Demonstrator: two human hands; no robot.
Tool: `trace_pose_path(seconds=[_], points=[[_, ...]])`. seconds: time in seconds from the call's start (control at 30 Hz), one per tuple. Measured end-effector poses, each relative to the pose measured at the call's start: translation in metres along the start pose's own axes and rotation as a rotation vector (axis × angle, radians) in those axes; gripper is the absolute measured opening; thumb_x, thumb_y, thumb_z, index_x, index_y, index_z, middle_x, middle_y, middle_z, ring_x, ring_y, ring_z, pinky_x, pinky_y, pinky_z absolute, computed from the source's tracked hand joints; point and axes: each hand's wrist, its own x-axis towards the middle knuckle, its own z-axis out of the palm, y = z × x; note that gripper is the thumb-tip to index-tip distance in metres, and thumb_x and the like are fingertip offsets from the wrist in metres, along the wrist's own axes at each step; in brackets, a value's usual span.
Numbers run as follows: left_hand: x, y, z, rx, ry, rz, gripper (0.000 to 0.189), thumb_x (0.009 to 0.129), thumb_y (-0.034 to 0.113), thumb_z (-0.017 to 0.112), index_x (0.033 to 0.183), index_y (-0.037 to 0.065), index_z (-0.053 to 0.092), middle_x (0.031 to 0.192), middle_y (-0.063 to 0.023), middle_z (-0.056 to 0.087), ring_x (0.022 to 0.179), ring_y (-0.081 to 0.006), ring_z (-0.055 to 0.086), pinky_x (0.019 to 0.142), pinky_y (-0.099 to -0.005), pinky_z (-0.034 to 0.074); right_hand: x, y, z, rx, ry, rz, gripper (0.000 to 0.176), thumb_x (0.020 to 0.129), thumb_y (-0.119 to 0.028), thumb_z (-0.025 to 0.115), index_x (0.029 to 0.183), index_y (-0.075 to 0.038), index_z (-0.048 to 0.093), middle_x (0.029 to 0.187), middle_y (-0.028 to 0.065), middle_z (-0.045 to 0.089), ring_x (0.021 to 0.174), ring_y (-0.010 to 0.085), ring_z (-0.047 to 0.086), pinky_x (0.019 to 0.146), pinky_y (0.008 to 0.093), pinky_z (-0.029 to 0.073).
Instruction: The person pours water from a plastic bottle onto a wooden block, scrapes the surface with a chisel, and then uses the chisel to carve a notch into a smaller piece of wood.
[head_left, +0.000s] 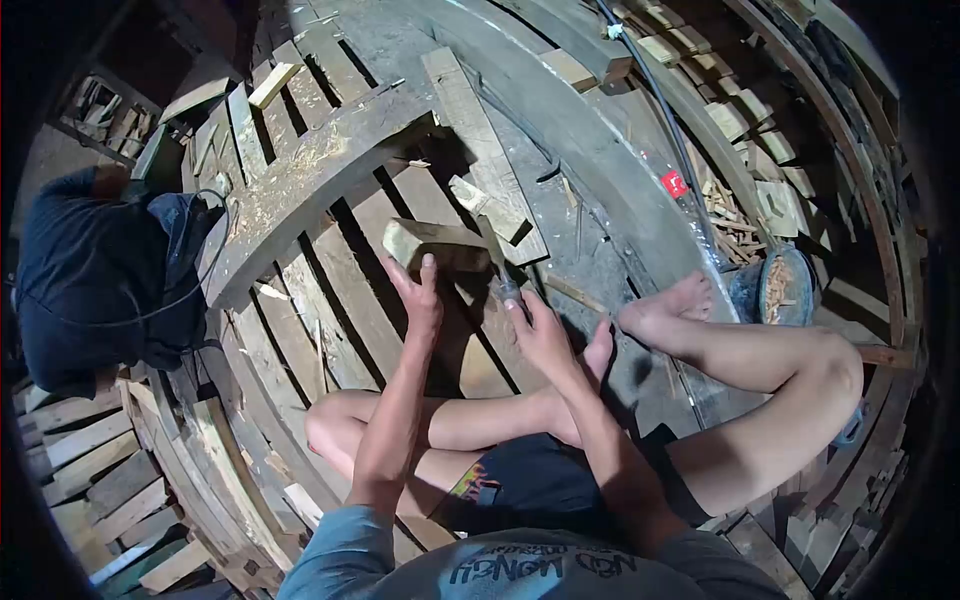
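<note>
My left hand (420, 295) holds a short wooden block (432, 240) from below and the side, with the thumb up against its near face. In my right hand (540, 335) is a bladed hand tool (495, 258), the fingers wrapped round its dark handle. Its flat blade points away from me and lies right at the block's right end. Just beyond the blade, a pale offcut of wood (492, 208) rests by a long flat board (485, 150). Both hands are over a floor of wooden slats (365, 255), between my bent legs.
A thick plank (300, 190) strewn with shavings crosses ahead on the left. A person in dark clothes (110, 280) is at the far left. To the right are a plastic bottle with a red label (675, 184), a bucket of chips (785, 285) and stacked wood pieces (740, 110).
</note>
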Motion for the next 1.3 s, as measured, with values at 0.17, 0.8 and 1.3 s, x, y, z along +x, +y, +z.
trace_pose_path(seconds=[0.17,0.8,1.3], points=[[-0.017,0.029,-0.024,0.152,-0.15,0.141,0.078,0.072,0.012,0.073,0.135,0.002,0.028,0.123,-0.0147,0.043,0.115,-0.0238,0.044,0.103,-0.0363,0.034,-0.005,0.002,0.001,-0.203,0.019,0.01,0.035,0.094,-0.031,0.052,0.115,-0.003,0.058,0.09,0.0287,0.064,0.088,0.0475,0.06,0.075,0.0518,0.047],[0.011,0.002,-0.116,0.972,-0.418,0.381,0.076,0.064,0.042,0.08,0.119,0.001,0.047,0.129,-0.0171,0.048,0.128,-0.0384,0.038,0.107,-0.0505,0.027,0.012,-0.01,0.015,-0.569,-0.136,0.065,0.035,0.097,-0.034,0.047,0.099,0.0,0.054,0.073,0.0321,0.06,0.075,0.0516,0.06,0.065,0.0577,0.047],[0.009,0.001,-0.112,1.044,-0.419,0.389,0.08,0.064,0.046,0.081,0.12,0.002,0.045,0.128,-0.0167,0.05,0.131,-0.0336,0.04,0.112,-0.052,0.021,-0.037,0.019,0.013,-0.719,-0.156,0.127,0.034,0.097,-0.036,0.048,0.105,-0.004,0.056,0.069,0.0275,0.062,0.067,0.0461,0.063,0.057,0.0544,0.051]])
